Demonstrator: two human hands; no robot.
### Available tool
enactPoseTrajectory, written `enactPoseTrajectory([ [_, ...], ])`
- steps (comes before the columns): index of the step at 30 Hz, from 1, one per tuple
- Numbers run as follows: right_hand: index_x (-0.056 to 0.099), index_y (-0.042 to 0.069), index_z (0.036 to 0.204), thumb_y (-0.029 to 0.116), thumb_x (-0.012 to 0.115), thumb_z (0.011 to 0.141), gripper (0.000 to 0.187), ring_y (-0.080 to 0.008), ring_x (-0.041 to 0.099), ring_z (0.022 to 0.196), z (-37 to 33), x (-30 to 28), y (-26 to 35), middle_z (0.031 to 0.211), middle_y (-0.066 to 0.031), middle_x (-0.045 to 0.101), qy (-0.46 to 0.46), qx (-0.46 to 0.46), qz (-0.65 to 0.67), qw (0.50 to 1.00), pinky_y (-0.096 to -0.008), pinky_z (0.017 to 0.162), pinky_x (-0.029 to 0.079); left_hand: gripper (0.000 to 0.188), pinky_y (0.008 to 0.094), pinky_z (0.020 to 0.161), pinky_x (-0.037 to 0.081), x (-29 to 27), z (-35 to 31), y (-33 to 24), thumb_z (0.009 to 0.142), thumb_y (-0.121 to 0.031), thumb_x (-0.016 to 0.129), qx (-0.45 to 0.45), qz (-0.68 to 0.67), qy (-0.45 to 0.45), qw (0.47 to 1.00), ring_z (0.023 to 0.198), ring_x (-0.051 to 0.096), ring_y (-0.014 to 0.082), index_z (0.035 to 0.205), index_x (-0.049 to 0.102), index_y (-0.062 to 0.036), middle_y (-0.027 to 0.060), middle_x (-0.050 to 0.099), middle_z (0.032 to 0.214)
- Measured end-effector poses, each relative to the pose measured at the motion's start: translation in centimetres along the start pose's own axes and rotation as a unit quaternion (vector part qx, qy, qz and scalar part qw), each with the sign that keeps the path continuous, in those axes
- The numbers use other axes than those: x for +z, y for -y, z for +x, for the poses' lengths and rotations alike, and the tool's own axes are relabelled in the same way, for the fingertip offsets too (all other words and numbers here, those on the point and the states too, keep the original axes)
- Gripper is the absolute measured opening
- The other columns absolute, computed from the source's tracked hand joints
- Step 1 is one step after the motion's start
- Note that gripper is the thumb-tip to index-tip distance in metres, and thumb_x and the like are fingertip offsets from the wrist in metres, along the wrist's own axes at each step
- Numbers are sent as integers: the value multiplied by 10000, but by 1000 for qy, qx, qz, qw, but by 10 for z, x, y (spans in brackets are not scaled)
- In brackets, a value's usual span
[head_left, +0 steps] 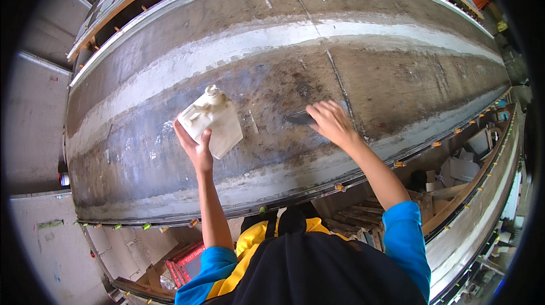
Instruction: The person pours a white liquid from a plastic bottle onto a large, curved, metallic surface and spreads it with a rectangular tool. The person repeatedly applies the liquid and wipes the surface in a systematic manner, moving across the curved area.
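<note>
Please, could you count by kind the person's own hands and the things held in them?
Hands, namely bare left hand and bare right hand: 2
Off-white plastic jug with a handle: 1
Flat dark-grey piece, material unclear: 1
Total: 4

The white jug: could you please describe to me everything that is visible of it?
The jug is an off-white, boxy container, apparently plastic, with slightly yellowish areas. It has a handle along its upper left part and a round neck at the far end; whether this is capped is unclear. The left hand grips its left side. It appears tilted, over the left half of the stained brown surface; whether it rests there, I cannot tell.
</note>
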State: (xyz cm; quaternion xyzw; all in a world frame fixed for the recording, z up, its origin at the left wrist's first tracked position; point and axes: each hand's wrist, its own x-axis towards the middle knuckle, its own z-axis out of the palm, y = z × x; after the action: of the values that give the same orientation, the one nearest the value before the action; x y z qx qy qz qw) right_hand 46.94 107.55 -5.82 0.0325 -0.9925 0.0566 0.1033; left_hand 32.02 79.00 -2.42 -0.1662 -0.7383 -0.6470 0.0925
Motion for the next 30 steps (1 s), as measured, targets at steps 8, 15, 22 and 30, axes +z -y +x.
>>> enactPoseTrajectory([
  [8,575,66,985,213,762,672,392,-173,604,768,-4,3,17,802,-78,639,14,-75,27,997,-293,730,455,799,391,909,359,-2,-16,-1,674,-485,711,-4,1,-44,999,1058,452,251,1225,386,-7,123,430,1114],
  [15,565,56,939,235,741,701,346,-169,608,762,-18,5,46,796,-63,638,-9,-161,1,987,-310,761,461,795,384,909,359,-4,-23,0,675,-478,711,-9,32,-65,997,1058,452,250,1229,381,-13,120,429,1112],
  [22,571,59,939,323,701,740,355,-170,616,757,-26,-17,-67,778,-84,639,41,-16,-52,998,-310,730,495,792,372,921,340,24,-29,-12,683,-479,703,-12,-16,-29,999,1055,445,244,1219,380,6,115,428,1100],
  [30,588,69,910,304,769,665,384,-185,606,765,-74,-25,-27,803,-57,642,114,-21,33,993,-323,736,468,794,375,915,344,36,-28,-4,685,-509,693,-7,6,-24,1000,1055,441,247,1217,389,-4,118,427,1102],
])
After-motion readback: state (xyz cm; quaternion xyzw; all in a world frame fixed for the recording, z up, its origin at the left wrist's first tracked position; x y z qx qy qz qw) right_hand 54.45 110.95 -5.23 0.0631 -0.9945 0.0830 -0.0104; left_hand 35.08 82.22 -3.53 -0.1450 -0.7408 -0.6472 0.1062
